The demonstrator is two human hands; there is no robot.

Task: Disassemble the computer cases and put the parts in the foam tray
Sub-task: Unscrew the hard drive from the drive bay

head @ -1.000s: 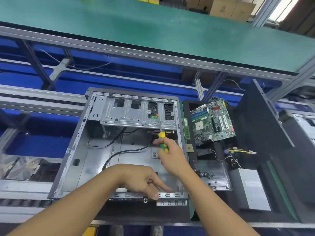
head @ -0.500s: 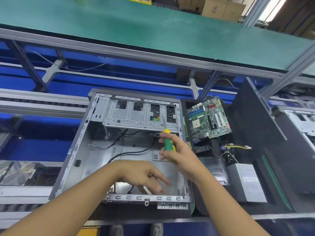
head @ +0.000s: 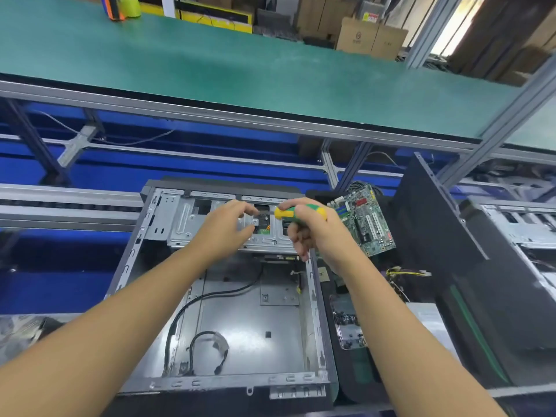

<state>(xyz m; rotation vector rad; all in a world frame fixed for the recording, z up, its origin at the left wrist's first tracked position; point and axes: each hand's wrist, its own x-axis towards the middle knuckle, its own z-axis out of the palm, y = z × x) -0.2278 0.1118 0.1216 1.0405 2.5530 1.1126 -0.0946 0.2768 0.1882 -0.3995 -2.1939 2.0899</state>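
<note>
An open grey computer case [head: 252,311] lies on its side before me, with black cables on its floor. At its far end sits a metal drive cage [head: 186,224]. My right hand [head: 316,233] grips a green and yellow screwdriver [head: 301,212], held level with its tip pointing left over the cage. My left hand [head: 228,227] is above the cage, its fingertips pinching at the screwdriver's tip. To the right stands the black foam tray [head: 355,371], holding a green motherboard [head: 365,219], a small metal plate with screws [head: 349,329] and a silver power supply [head: 427,323].
A black side panel [head: 439,245] leans upright right of the tray. Another open case [head: 523,230] lies at the far right. A green-topped bench [head: 240,70] runs across behind, above blue conveyor rails [head: 60,206]. Cardboard boxes [head: 370,37] stand beyond.
Both hands rose from the near part of the case to the drive cage. The screwdriver turned from upright to level, and my left hand left the case's front rail to meet its tip.
</note>
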